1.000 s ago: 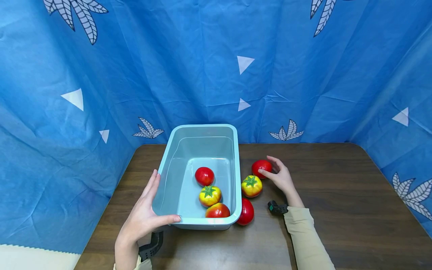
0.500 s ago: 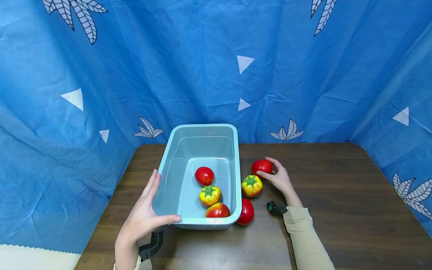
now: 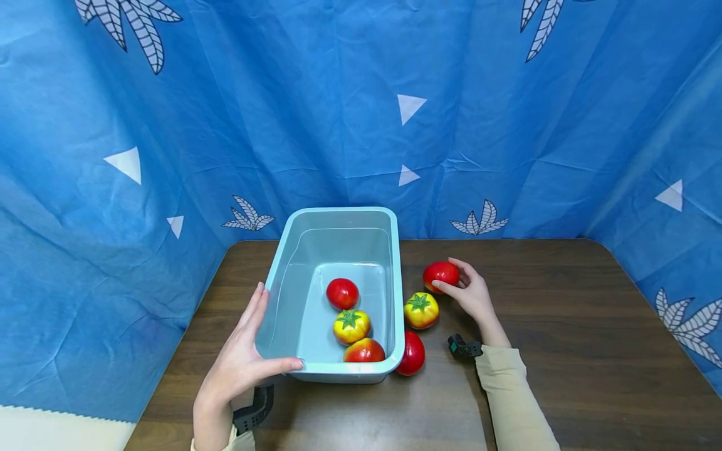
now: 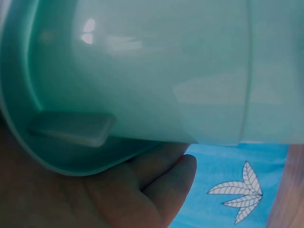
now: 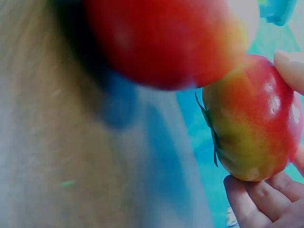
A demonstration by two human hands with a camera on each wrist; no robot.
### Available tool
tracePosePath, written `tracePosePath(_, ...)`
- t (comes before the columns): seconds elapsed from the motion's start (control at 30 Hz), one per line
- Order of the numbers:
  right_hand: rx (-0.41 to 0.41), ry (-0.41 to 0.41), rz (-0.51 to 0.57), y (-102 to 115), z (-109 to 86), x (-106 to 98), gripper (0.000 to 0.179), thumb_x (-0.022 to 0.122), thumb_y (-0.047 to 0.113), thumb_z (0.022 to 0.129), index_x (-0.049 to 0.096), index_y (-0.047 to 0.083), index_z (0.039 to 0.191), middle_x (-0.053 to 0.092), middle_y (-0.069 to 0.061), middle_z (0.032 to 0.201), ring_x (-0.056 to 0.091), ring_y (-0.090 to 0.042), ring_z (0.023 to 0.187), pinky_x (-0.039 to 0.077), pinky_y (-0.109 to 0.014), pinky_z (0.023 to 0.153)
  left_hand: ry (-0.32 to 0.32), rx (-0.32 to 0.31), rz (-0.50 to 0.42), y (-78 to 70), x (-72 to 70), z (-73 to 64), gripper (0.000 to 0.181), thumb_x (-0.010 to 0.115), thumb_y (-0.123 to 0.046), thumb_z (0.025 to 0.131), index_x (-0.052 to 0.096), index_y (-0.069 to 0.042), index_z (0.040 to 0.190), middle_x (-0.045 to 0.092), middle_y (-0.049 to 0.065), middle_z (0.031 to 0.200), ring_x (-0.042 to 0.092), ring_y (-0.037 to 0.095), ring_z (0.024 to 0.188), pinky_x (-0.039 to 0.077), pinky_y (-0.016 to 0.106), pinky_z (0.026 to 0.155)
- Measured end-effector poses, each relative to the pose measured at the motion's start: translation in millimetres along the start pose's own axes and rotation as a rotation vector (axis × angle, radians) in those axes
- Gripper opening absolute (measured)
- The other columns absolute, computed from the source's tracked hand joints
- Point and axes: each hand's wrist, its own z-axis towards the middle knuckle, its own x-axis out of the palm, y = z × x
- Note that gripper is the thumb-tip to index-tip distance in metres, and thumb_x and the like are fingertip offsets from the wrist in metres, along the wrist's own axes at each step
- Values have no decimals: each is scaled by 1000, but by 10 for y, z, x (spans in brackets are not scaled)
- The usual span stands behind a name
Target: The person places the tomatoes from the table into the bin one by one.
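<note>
In the head view, my right hand [image 3: 474, 297] pinches a red tomato [image 3: 440, 275] between thumb and fingers. The right wrist view shows this tomato [image 5: 251, 123] with red and yellow skin and green leaves on one side. A yellow tomato [image 3: 420, 311] with a green star-shaped top lies just in front of it. My left hand [image 3: 237, 357] rests against the near left corner of a light blue bin [image 3: 276, 269]. Its fingers lie straight along the side and its thumb touches the front rim. From the left wrist, the bin's outer wall [image 4: 156, 71] fills most of the view.
Inside the bin lie a red tomato [image 3: 341, 294], a yellow one [image 3: 351, 327] and a red-orange one [image 3: 364, 352]. Another red tomato [image 3: 412, 354] sits against the bin's right side. The brown wooden table [image 3: 575, 338] extends to the right; a blue curtain [image 3: 338, 125] hangs behind.
The red tomato in my right hand has shifted slightly up and to the right, away from the yellow tomato. My left hand and the bin hold their places.
</note>
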Motion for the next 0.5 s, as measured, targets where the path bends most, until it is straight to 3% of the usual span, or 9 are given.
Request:
tracePosePath(0.1, -48, -24, 2, 32, -17, -25, 77, 75, 44, 76, 42, 15, 139, 42, -17, 138, 42, -38, 122, 43, -48, 96, -1, -2, -1, 0, 1, 1, 117, 85, -39, 63, 13, -15, 152, 3, -1, 157, 22, 36, 135, 30, 69, 94)
tracePosePath(0.27, -49, -32, 42, 318, -126, -88, 72, 77, 30, 78, 42, 12, 139, 44, -15, 138, 45, -34, 121, 45, -47, 94, 0, -6, -5, 0, 4, -1, 117, 85, -39, 63, 13, -15, 152, 3, -1, 157, 22, 36, 136, 30, 69, 94)
tracePosePath(0.5, -90, -41, 29, 619, -245, -166, 72, 78, 25, 78, 42, 12, 140, 45, -13, 138, 47, -34, 120, 46, -48, 91, 0, -3, -3, 1, 1, -2, 117, 85, -39, 63, 13, -15, 152, 3, -2, 157, 22, 35, 136, 30, 68, 95)
